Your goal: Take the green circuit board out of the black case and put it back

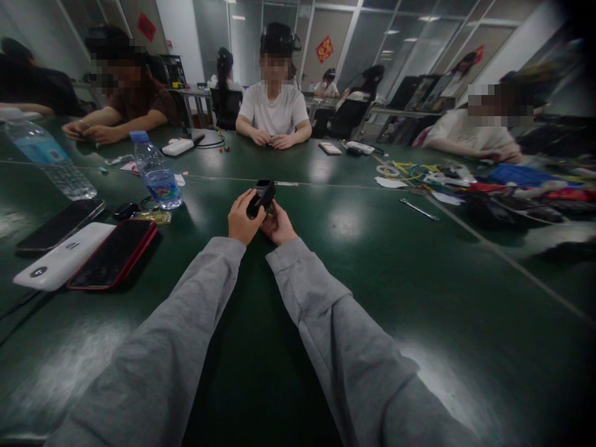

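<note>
A small black box-like device (264, 191) is held up over the green table in front of me, tilted. My left hand (243, 218) is closed around its left side, fingers wrapped over it. Close against its lower right side is my right hand (280, 225), fingers curled in and partly hidden behind the device. A small greenish bit shows by the right fingertips, too small to name. Both hands are nearly touching each other.
Left on the table (372, 298) are a red-edged phone (114, 254), a white power bank (65, 256), a dark phone (60, 226) and water bottles (156, 171). Right are a wrench (419, 209) and a cable pile (419, 172). Several people sit around, including one opposite (274, 108).
</note>
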Motion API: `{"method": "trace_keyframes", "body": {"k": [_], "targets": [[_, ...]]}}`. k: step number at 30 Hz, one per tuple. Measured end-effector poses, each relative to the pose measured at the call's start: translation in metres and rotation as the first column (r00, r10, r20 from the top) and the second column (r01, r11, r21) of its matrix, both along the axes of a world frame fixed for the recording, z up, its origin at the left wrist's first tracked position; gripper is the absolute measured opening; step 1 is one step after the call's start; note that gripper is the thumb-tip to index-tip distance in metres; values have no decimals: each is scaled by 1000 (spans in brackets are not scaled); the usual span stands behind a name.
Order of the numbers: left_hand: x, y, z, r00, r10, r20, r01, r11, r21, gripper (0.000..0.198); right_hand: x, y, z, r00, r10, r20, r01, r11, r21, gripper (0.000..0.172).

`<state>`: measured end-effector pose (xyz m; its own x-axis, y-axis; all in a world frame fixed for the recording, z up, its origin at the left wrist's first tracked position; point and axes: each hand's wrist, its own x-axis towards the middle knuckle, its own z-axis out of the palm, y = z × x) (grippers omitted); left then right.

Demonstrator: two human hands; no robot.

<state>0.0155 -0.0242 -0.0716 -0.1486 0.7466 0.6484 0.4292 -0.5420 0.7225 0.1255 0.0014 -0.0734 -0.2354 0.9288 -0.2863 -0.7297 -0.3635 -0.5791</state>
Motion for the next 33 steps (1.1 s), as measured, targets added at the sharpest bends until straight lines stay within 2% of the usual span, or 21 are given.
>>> {"method": "trace_keyframes", "body": {"k": [6, 13, 17, 21, 28, 31, 33], "targets": [[-5, 0, 3, 984, 108, 141, -113, 993, 27, 42, -3, 3, -7, 999, 11, 35, -13, 998, 56, 15], [-16, 10, -2, 939, 223, 263, -239, 970, 31, 34, -5, 3, -8, 995, 0, 97, -14, 990, 143, 9], [-23, 14, -4, 906, 260, 335, -260, 964, -47, 31, -7, 0, -5, 993, -15, 120, -7, 984, 180, 2], [-25, 14, -2, 860, 332, 387, -316, 943, -106, 29, -10, 0, -5, 988, -38, 147, 9, 981, 193, 6], [-19, 14, -3, 901, 291, 323, -309, 951, 6, 34, -7, 7, -12, 994, -32, 104, 13, 984, 180, 11], [-21, 18, -7, 877, 306, 369, -332, 943, 7, 35, -6, 8, -14, 995, -26, 92, 9, 984, 176, 8], [-25, 24, -11, 838, 319, 442, -337, 941, -39, 36, -6, 8, -14, 996, -22, 83, 9, 986, 165, 2]]}}
